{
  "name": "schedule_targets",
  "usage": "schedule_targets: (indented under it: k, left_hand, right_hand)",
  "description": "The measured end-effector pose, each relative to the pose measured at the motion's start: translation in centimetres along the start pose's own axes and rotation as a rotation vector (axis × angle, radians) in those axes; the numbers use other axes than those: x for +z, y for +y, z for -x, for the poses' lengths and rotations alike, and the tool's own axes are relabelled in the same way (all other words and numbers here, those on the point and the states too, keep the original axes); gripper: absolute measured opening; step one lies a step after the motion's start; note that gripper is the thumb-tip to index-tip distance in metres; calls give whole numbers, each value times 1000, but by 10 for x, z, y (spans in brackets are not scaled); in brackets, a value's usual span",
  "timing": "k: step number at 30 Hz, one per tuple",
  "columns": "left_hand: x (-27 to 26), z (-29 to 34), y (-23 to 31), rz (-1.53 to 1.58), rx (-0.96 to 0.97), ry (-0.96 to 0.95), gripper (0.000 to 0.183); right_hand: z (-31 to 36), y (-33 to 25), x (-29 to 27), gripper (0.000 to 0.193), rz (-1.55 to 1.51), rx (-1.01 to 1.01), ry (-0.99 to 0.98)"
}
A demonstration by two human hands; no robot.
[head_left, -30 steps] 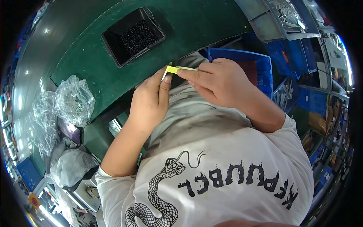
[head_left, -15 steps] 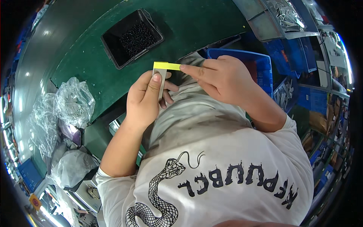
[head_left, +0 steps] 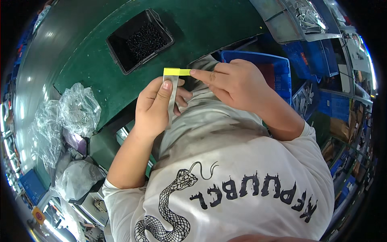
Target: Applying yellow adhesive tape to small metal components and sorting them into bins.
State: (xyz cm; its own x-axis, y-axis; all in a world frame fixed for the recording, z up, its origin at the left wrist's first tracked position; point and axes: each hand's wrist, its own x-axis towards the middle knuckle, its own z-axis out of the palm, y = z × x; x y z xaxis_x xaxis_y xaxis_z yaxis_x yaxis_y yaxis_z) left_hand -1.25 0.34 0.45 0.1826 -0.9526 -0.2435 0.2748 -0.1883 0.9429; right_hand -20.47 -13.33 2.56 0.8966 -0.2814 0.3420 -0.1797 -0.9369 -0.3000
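My left hand (head_left: 155,107) holds a narrow flat grey metal strip (head_left: 173,93) upright, thumb pressed on its face. A yellow tape strip (head_left: 176,71) lies across the top end of the metal strip. My right hand (head_left: 238,86) pinches the right end of the yellow tape with fingertips. Both hands are raised in front of my chest, above the edge of the green table (head_left: 201,32).
A black tray of small dark screws (head_left: 139,40) sits on the green table ahead. Crumpled clear plastic bags (head_left: 78,111) lie to the left. A blue crate (head_left: 278,72) stands behind my right hand. Grey bins with metal parts (head_left: 300,18) sit at the upper right.
The yellow tape has been drawn out longer across the top of the metal strip. My left hand has turned the strip more upright and my hands have moved slightly apart.
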Motion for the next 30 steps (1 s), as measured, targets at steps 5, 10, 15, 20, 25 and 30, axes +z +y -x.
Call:
schedule_targets:
  k: [5, 10, 15, 20, 25, 30]
  left_hand:
    - [-13, -4, -10, 30, 104, -111, 35]
    - [-9, -1, -3, -69, 19, -8, 32]
    - [7, -22, 6, -210, 227, 247, 32]
    - [12, -49, 47, -492, 189, 404, 34]
    - [12, -69, 70, -793, 162, 444, 37]
    - [2, -89, 75, -848, 106, 494, 38]
  right_hand:
    - [-1, 3, 2, 42, 22, -73, 23]
    - [-1, 8, 4, 44, 106, -151, 61]
    - [-21, 24, -7, 44, 236, -231, 124]
    - [-53, 57, -1, 40, 395, -264, 166]
    - [-80, 75, 0, 35, 421, -233, 158]
    - [-91, 88, 11, 32, 446, -238, 207]
